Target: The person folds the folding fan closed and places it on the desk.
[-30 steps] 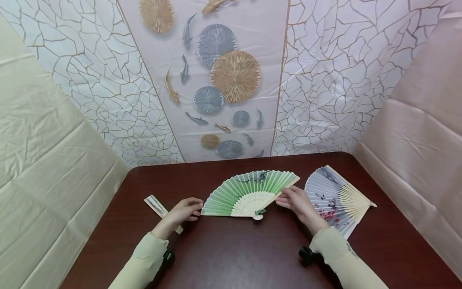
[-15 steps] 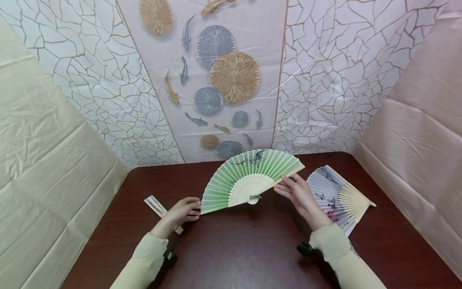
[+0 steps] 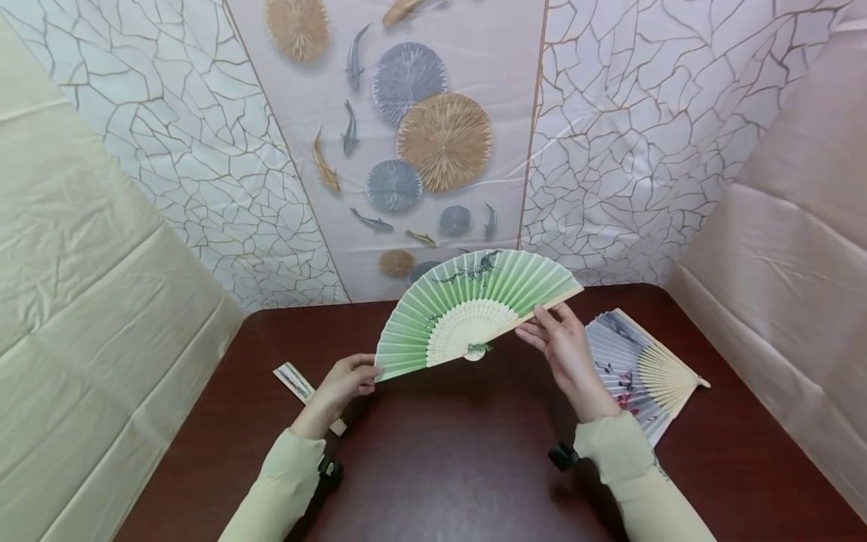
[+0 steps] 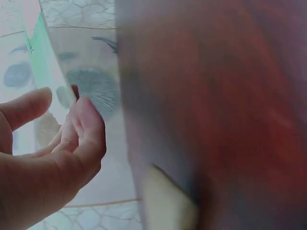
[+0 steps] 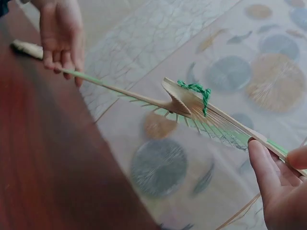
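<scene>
A green folding fan (image 3: 477,305), spread wide with a dark painted motif and pale pierced ribs, is held up above the table between both hands. My left hand (image 3: 343,388) pinches its lower left corner; in the left wrist view the thumb and fingers (image 4: 88,122) meet at the fan's edge. My right hand (image 3: 562,350) grips the wooden guard on the right side, thumb in front. A green cord (image 5: 196,91) is tied at the pivot, plain in the right wrist view. A grey folding fan (image 3: 633,376) with pink blossoms lies spread open behind my right wrist.
A folded fan (image 3: 294,382) lies on the dark red table (image 3: 433,467) at the left, partly hidden by my left wrist. Patterned cloth (image 3: 596,165) hangs behind the table, and pale cloth walls (image 3: 88,286) stand at both sides.
The green fan has risen from near the table to a higher position, both hands lifting with it, and its right side has gone up more. The grey fan and folded fan stay put.
</scene>
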Demonstrator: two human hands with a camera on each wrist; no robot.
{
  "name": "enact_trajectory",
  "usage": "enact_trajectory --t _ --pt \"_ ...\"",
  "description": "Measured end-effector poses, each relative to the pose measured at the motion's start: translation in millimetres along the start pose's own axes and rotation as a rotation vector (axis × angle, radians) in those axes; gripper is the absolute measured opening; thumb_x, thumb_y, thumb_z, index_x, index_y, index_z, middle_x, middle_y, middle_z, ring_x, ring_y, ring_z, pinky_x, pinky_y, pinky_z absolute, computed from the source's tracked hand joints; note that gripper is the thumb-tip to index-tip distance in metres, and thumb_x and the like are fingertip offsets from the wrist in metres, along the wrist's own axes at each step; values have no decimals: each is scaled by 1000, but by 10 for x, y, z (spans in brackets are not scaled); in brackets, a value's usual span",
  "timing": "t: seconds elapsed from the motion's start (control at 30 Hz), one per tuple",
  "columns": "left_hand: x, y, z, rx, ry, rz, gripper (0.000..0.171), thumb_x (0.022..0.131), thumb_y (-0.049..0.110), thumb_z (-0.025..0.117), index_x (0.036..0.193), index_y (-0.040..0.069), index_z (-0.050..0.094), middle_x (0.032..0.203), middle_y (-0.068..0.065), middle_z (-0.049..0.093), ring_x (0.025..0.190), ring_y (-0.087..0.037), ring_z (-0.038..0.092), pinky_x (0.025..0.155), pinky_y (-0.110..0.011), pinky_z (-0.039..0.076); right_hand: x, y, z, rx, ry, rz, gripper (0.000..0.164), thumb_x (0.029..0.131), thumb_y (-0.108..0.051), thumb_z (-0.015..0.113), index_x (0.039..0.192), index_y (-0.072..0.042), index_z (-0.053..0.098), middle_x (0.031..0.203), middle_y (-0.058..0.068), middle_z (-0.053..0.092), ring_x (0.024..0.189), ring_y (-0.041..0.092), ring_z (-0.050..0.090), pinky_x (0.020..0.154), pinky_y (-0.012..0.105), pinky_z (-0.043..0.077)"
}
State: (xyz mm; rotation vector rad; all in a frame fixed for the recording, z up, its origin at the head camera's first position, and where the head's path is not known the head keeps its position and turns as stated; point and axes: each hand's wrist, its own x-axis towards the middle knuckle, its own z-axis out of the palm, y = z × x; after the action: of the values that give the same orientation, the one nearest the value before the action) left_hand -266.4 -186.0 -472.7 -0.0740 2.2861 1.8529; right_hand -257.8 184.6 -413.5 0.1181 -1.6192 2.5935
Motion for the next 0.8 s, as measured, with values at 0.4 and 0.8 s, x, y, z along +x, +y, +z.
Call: enact_trajectory --t 0.4,0.8 --pt "23 455 62 -106 171 116 41 100 13 64 137 -2 55 100 -7 69 74 -12 60 77 -32 56 -37 -207 228 109 23 -147 30 106 -15 51 135 -7 48 100 5 70 86 16 73 86 34 59" --pt "-7 791 17 -499 280 277 43 100 6 63 139 -1 49 93 0 64 74 -11 61 71 -24 58 -42 -247 453 187 62 -222 29 106 -15 51 134 -7 50 106 8 72 87 18 74 87 36 59"
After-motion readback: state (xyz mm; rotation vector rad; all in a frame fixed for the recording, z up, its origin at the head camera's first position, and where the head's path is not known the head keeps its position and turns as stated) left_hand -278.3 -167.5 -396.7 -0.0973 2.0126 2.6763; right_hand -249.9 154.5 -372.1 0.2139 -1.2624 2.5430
